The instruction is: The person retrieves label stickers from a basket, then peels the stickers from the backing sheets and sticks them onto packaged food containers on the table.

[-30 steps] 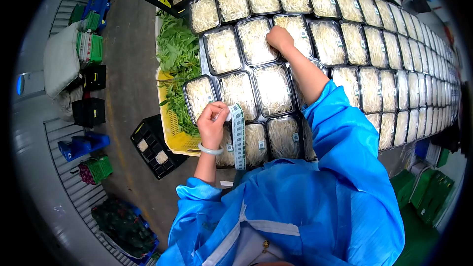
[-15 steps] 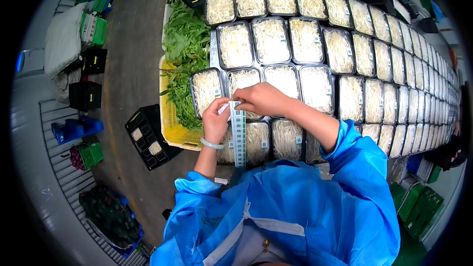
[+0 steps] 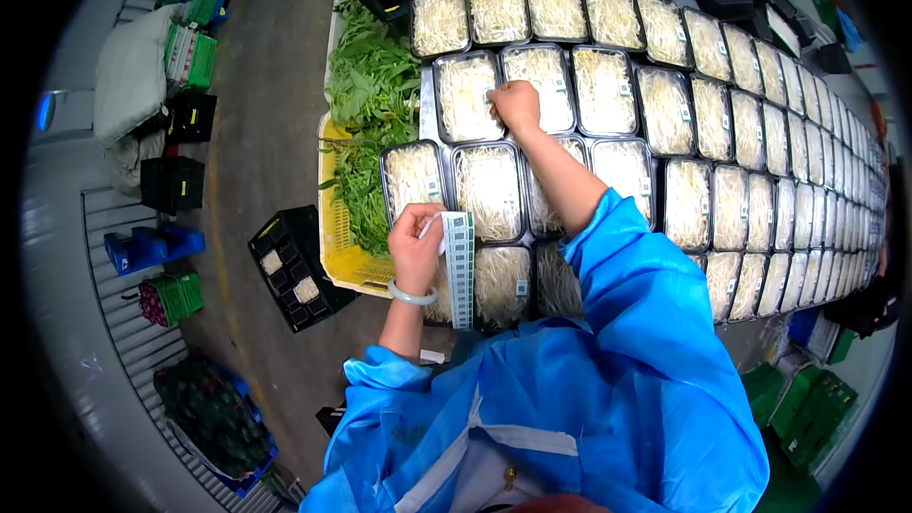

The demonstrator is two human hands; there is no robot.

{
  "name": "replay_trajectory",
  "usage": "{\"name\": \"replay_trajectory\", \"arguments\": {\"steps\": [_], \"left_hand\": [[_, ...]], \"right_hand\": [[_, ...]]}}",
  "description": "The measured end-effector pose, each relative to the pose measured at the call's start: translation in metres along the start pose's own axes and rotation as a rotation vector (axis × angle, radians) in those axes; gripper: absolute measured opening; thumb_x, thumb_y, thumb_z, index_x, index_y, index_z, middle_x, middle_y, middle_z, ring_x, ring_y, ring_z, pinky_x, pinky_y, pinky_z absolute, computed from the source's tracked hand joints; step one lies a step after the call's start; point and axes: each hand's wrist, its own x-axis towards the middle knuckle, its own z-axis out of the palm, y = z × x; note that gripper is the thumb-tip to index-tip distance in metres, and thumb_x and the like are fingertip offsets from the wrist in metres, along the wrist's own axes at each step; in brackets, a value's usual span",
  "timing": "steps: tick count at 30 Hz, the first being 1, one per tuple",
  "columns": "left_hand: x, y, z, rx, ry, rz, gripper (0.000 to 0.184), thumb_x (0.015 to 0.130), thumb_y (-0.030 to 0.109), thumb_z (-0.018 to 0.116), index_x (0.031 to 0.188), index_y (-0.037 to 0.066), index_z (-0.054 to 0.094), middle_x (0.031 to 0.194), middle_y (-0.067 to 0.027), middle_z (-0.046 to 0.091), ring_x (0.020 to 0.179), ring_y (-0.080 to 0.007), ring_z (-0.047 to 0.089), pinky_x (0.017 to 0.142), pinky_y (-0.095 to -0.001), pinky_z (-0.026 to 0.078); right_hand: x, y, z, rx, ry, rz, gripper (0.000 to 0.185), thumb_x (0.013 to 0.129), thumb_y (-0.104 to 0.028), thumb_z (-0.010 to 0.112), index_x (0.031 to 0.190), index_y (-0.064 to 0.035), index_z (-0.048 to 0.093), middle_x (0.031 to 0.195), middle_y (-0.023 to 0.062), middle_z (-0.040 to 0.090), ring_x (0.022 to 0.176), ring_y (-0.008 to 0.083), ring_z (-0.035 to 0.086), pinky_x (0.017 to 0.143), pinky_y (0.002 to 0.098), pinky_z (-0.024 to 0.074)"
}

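My left hand (image 3: 414, 252) is closed round the upper end of a strip of printed labels (image 3: 460, 275), which hangs down towards my jacket. My right hand (image 3: 516, 105) touches the right side of a black tray of bean sprouts (image 3: 465, 95), fingertips pinched together on its top face. Whatever those fingertips hold is too small to make out. Just below lies another sprout tray (image 3: 487, 192), and a labelled tray (image 3: 412, 176) is beside it on the left. Small printed labels show on the lower right of many trays.
Rows of sprout trays (image 3: 667, 109) cover the table to the right. Leafy greens (image 3: 366, 85) fill a yellow crate (image 3: 337, 247) at the table's left edge. A black compartment crate (image 3: 294, 271) is on the floor. Blue and green crates (image 3: 176, 299) line the wall.
My right hand has left the label strip and moved up and away to the sprout tray in the row beyond. My left hand still holds the strip, and the view has shifted slightly.
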Motion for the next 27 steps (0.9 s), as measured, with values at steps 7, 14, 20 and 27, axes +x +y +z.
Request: {"name": "replay_trajectory", "arguments": {"steps": [7,14,20,27], "left_hand": [[0.009,-0.002,0.002,-0.069,0.039,-0.008,0.01,0.09,-0.007,0.061,0.091,0.0,0.054,0.095,-0.0088,0.067,0.08,-0.0085,0.06,0.076,-0.0237,0.05],[0.029,-0.007,0.019,0.002,0.056,-0.038,0.018,0.094,-0.003,0.057,0.112,-0.002,0.061,0.089,-0.0009,0.066,0.078,-0.0041,0.059,0.068,-0.0193,0.046],[0.028,-0.014,0.026,0.174,-0.084,-0.151,0.004,0.093,0.001,0.062,0.096,-0.001,0.063,0.081,0.0023,0.064,0.07,-0.0016,0.054,0.061,-0.0178,0.043],[0.02,-0.003,0.034,0.216,-0.073,-0.062,0.004,0.091,-0.001,0.061,0.095,0.0,0.062,0.087,-0.0003,0.063,0.076,-0.0048,0.056,0.067,-0.0203,0.046]], "right_hand": [[-0.008,-0.023,-0.018,-0.657,0.052,-0.386,0.03,0.084,-0.032,0.07,0.094,-0.0039,0.072,0.084,0.0176,0.071,0.074,0.0322,0.07,0.072,0.041,0.0561],[-0.132,-0.024,-0.048,-0.249,-0.682,-0.693,0.029,0.086,-0.029,0.072,0.101,-0.0048,0.068,0.078,0.0115,0.068,0.071,0.0277,0.067,0.064,0.0368,0.052],[-0.141,-0.013,-0.082,-0.478,-0.507,-0.825,0.022,0.084,-0.023,0.069,0.097,-0.0053,0.068,0.085,0.0121,0.068,0.076,0.0317,0.066,0.068,0.0414,0.0514],[0.037,-0.029,-0.197,0.181,0.193,-0.173,0.018,0.091,-0.018,0.066,0.091,-0.0008,0.069,0.074,0.0059,0.067,0.058,0.014,0.061,0.05,0.0295,0.0476]]}}
